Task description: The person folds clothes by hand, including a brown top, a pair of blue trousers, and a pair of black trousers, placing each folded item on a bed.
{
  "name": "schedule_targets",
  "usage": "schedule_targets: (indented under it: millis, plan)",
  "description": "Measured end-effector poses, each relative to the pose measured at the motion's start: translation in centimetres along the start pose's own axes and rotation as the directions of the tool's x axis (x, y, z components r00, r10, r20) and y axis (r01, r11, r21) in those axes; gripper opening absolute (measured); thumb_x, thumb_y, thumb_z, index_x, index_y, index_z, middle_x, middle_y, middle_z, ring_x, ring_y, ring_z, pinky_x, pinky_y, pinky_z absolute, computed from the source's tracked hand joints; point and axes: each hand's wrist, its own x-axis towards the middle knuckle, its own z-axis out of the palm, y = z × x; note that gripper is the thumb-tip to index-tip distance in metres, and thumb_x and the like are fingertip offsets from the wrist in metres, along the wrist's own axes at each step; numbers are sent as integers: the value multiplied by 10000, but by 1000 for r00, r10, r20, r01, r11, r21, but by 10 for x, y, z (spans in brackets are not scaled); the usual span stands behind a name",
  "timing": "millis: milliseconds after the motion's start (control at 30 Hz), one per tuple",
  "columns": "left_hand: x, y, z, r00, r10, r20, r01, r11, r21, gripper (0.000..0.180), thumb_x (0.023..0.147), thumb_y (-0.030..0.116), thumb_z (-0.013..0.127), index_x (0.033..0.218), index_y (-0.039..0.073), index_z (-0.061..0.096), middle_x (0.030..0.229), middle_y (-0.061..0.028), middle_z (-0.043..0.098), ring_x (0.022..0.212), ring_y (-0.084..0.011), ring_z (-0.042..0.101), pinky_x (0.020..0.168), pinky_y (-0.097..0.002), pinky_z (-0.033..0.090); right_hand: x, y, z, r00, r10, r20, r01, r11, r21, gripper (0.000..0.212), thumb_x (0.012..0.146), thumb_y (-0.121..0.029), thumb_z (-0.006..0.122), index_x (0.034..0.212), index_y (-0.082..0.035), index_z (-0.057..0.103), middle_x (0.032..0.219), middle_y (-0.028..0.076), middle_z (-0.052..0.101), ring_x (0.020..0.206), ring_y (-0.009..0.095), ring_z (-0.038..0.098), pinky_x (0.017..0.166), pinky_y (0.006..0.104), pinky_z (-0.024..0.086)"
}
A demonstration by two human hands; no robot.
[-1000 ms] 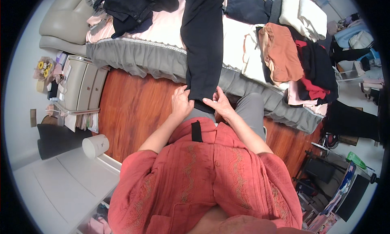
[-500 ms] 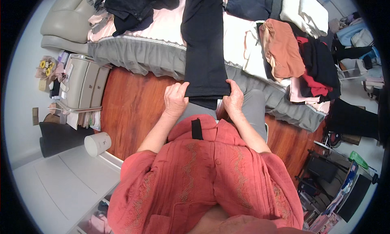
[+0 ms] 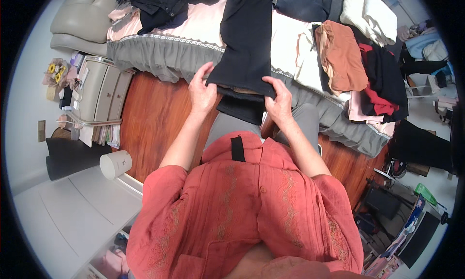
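Observation:
A pair of black trousers [image 3: 246, 51] lies lengthwise from the bed toward me, its legs hanging over the bed's near edge. The two hems have come apart: the upper one is raised, while the lower leg end [image 3: 240, 109] droops toward my lap. At the hem's left corner, my left hand [image 3: 202, 94] is open with its fingers stretched up and apart, the thumb close to the cloth. My right hand [image 3: 279, 100] grips the right corner of the upper hem, its index finger lying over the fabric.
Right of the trousers on the bed are a folded rust-brown garment [image 3: 342, 58], black and red clothes [image 3: 385, 85] and white knitwear [image 3: 370, 17]. Dark clothes [image 3: 157, 7] are heaped at the left. A grey bedside cabinet [image 3: 99, 87] and white bin [image 3: 116, 164] stand left.
My left hand has loosened from the hem and spread its fingers. The upper hem has lifted and shifted up and left, away from the lower leg end, which shows more now.

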Motion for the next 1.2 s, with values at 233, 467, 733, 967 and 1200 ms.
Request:
schedule_targets:
  millis: [233, 467, 733, 967, 1200]
  plan:
    - [-8, 18, 0, 966, -4, 259, -100, 916, 389, 592, 694, -20, 566, 1275, 95, 540, 1246, -128, 552, 913, -255, 625, 794, -312, 518, -15, 45, 11, 997, 44, -66, -52, 990, -129, 560, 721, 47, 507, 1278, -1, 501, 1168, 201, 598, 1090, 306, 588, 953, 355, 447]
    - [-68, -75, -15, 913, -237, 331, 48, 869, 492, 541, 795, 152, 633, 1306, 37, 500, 1176, -220, 590, 1075, -393, 579, 941, -429, 459, -69, 123, 46, 714, 589, 378, -645, 764, 29, 502, 870, -122, 512, 1347, 17, 444, 1244, 177, 589, 1170, 249, 540, 1003, 310, 395]
    - [-59, -63, -7, 927, -94, 363, -101, 870, 483, 445, 803, 135, 668, 1227, 45, 568, 1076, -190, 649, 1018, -341, 624, 868, -397, 494, -61, 96, 41, 757, 536, 373, -631, 749, 204, 713, 811, -206, 725, 1393, -2, 368, 1306, 163, 536, 1224, 235, 490, 1046, 320, 358]
    - [-45, -61, 7, 910, -286, 299, 261, 958, 123, 340, 779, 11, 635, 1119, 0, 621, 952, -112, 712, 889, -137, 666, 784, -259, 503, -44, 28, 19, 944, 226, 241, -123, 918, -377, 1100, 662, -305, 846, 1486, -14, 178, 1418, 269, 347, 1303, 413, 375, 1077, 426, 351]
    - [-47, -49, 15, 947, -118, 300, 79, 987, 138, 400, 743, 16, 635, 1141, -19, 608, 943, -114, 707, 873, -153, 668, 788, -267, 514, -45, -7, 23, 948, -240, 210, 308, 854, -419, 490, 703, -175, 777, 1122, -22, 574, 1178, 164, 521, 1059, 335, 512, 872, 416, 438]
